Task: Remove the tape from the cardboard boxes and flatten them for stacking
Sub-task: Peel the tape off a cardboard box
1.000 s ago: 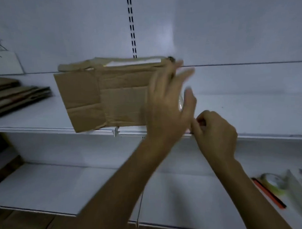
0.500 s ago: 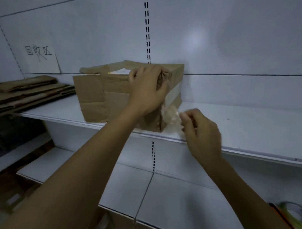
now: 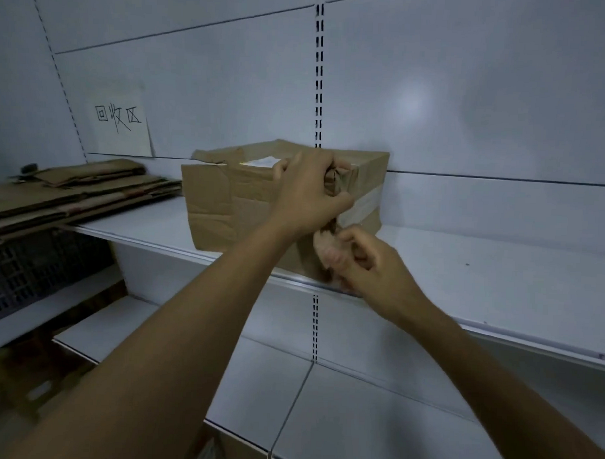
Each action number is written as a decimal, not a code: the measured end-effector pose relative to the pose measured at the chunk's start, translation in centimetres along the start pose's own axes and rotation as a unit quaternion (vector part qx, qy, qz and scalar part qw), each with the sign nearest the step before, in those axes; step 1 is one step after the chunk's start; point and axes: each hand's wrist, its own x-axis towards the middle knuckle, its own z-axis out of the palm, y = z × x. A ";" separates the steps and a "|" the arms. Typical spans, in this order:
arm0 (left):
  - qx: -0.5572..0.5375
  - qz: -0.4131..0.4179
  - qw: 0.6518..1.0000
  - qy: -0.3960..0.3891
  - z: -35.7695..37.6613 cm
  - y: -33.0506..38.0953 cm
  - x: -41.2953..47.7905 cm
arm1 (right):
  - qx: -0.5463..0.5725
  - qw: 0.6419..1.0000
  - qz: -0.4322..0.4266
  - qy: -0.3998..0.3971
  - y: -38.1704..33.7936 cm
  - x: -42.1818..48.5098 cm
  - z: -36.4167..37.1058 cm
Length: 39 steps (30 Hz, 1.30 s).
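A brown cardboard box (image 3: 226,206) stands on the upper white shelf (image 3: 498,270), with its top flaps partly raised. A clear tape strip (image 3: 363,205) runs across its right face. My left hand (image 3: 306,191) grips the box's near top corner, fingers curled over the edge. Just below it, my right hand (image 3: 365,262) pinches a crumpled wad of peeled tape (image 3: 323,245) that still hangs from the box's corner.
Several flattened cardboard boxes (image 3: 72,193) are stacked at the left end of the same shelf. A paper sign (image 3: 121,121) with handwriting hangs on the back wall. A dark plastic crate (image 3: 35,271) sits below the stack. A lower white shelf (image 3: 356,420) lies beneath.
My left hand went from lying blurred over the box's front to gripping its top corner. My right hand drew the crumpled tape away from the corner. The camera view shifted, the box now turned.
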 end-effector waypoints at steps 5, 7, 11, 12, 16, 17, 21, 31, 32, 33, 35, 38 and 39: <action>-0.025 0.011 1.000 -0.005 -0.5 -0.6 -0.1 | -0.050 0.998 0.023 -0.024 0.4 0.8 -4.6; -0.039 0.012 0.999 -0.010 -0.8 -0.8 -0.1 | -0.049 0.997 0.048 -0.040 1.1 1.1 -5.5; -0.060 0.016 0.997 -0.047 -2.3 -1.5 -0.2 | -0.014 0.990 0.135 -0.036 3.7 0.7 -7.6; -0.065 0.015 0.996 -0.064 -2.8 -1.7 0.0 | -0.009 0.987 0.154 -0.042 4.2 0.6 -7.9; -0.032 0.028 0.995 -0.089 -3.6 -2.4 0.4 | -0.041 0.986 0.147 -0.071 4.1 1.5 -7.4; 0.029 0.058 0.994 -0.086 -3.3 -2.6 0.0 | -0.045 0.987 0.137 -0.070 3.7 1.8 -7.0; 0.314 0.177 0.929 -0.079 -1.0 -3.3 -2.6 | -0.077 0.994 0.064 -0.044 2.9 3.0 -5.1; 0.307 0.183 0.933 0.031 0.7 -4.1 -2.7 | -0.039 0.999 -0.009 0.015 1.9 7.1 -2.8; 0.295 0.185 0.937 0.032 0.5 -4.5 -2.5 | -0.050 0.999 0.001 0.005 2.3 7.5 -3.4; 0.282 0.185 0.941 0.032 0.2 -4.9 -2.4 | -0.068 0.997 0.020 0.002 3.0 7.7 -4.3; 0.256 0.180 0.949 0.034 -0.2 -5.8 -2.5 | -0.123 0.987 0.085 0.061 5.6 7.3 -6.7; 0.237 0.179 0.954 0.034 -1.0 -7.4 -2.7 | -0.241 0.912 0.235 0.235 9.9 5.5 -10.5; 0.235 0.179 0.955 0.035 -1.1 -7.7 -2.7 | -0.273 0.884 0.261 0.275 10.5 5.0 -11.1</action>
